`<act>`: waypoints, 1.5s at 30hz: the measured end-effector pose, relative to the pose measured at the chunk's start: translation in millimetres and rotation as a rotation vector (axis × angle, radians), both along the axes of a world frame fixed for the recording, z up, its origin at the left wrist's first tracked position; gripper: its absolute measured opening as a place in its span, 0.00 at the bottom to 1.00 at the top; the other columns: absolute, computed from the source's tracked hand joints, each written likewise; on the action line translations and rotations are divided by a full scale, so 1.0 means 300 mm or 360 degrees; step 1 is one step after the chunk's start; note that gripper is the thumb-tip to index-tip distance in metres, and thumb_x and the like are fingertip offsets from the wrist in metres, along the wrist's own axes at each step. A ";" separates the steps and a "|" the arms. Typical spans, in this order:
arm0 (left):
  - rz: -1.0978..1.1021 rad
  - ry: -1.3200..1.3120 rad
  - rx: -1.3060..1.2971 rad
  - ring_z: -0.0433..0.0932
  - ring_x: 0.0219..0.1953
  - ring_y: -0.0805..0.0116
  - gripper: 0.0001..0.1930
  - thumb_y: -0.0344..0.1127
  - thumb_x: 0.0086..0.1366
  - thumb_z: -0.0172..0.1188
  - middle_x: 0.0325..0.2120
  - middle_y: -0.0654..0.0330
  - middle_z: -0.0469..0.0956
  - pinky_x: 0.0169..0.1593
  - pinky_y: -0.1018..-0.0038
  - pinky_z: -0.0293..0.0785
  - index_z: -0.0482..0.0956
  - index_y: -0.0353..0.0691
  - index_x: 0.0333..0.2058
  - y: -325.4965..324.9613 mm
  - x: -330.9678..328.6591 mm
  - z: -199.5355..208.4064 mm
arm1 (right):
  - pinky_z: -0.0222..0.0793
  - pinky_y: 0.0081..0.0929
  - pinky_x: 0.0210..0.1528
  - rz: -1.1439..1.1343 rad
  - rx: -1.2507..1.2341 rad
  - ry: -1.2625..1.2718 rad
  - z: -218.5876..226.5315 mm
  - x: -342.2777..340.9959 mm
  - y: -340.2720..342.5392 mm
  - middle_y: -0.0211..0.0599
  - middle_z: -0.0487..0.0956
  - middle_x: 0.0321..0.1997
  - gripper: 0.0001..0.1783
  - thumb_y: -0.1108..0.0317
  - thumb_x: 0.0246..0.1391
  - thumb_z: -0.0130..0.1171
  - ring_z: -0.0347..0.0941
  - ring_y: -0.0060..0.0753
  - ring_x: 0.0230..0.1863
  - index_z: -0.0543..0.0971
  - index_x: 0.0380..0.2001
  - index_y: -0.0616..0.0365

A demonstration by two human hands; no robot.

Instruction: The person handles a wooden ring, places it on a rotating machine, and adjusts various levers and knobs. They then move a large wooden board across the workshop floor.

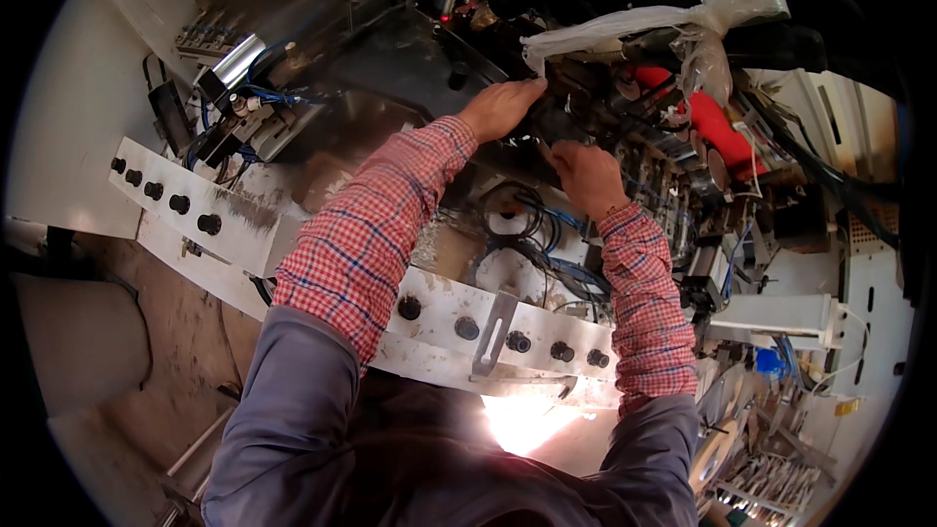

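Observation:
Both my arms, in red checked sleeves, reach forward into a dark machine (390, 63). My left hand (501, 109) is at a dark part of it, back of the hand up, fingers pressed together; whatever lies under the fingertips is hidden. Just beyond those fingertips hangs the end of a clear plastic wrap (610, 27), knotted around a dark bar. To the right and a little nearer, my right hand (589, 179) is closed with curled fingers at dark machine parts. What it grips is too dark to make out.
A white metal rail (439, 314) with several black knobs runs across in front of me. Cables and blue hoses (551, 224) lie behind it. Red parts (717, 122) and rows of metal fittings stand at right. A bright light (527, 422) shines below the rail.

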State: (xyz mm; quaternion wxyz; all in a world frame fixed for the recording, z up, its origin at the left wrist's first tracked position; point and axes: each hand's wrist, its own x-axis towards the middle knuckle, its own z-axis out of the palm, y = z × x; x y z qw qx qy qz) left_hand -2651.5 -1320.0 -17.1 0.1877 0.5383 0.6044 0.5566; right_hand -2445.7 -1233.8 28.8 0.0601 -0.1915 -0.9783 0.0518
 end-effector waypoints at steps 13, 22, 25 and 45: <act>0.0496 0.0026 0.0280 0.76 0.39 0.40 0.21 0.45 0.74 0.46 0.31 0.43 0.78 0.42 0.55 0.70 0.77 0.31 0.33 -0.042 0.053 -0.045 | 0.73 0.48 0.31 0.0066 0.0101 0.0100 0.008 0.170 -0.016 0.46 0.81 0.29 0.05 0.66 0.55 0.61 0.79 0.55 0.31 0.81 0.33 0.53; 0.0417 0.0167 0.0301 0.77 0.37 0.44 0.17 0.39 0.73 0.49 0.33 0.46 0.77 0.41 0.59 0.73 0.77 0.29 0.34 -0.053 0.036 -0.049 | 0.72 0.51 0.31 0.0049 0.0188 0.0086 -0.012 -0.050 0.000 0.48 0.80 0.27 0.07 0.63 0.59 0.58 0.78 0.57 0.30 0.79 0.31 0.54; 0.0480 0.0042 0.0335 0.78 0.35 0.44 0.18 0.41 0.72 0.51 0.31 0.47 0.77 0.40 0.60 0.73 0.78 0.30 0.30 -0.050 0.044 -0.050 | 0.72 0.51 0.31 -0.0051 0.0192 -0.0091 0.014 0.063 -0.015 0.49 0.81 0.27 0.08 0.63 0.60 0.57 0.78 0.57 0.30 0.80 0.31 0.54; 0.0402 -0.0090 0.0404 0.77 0.42 0.45 0.13 0.38 0.70 0.54 0.39 0.50 0.75 0.44 0.58 0.75 0.78 0.34 0.43 -0.101 0.036 -0.048 | 0.72 0.53 0.36 -0.0395 0.0172 -0.0244 0.051 -0.008 -0.085 0.52 0.80 0.31 0.09 0.73 0.50 0.63 0.78 0.61 0.36 0.80 0.37 0.58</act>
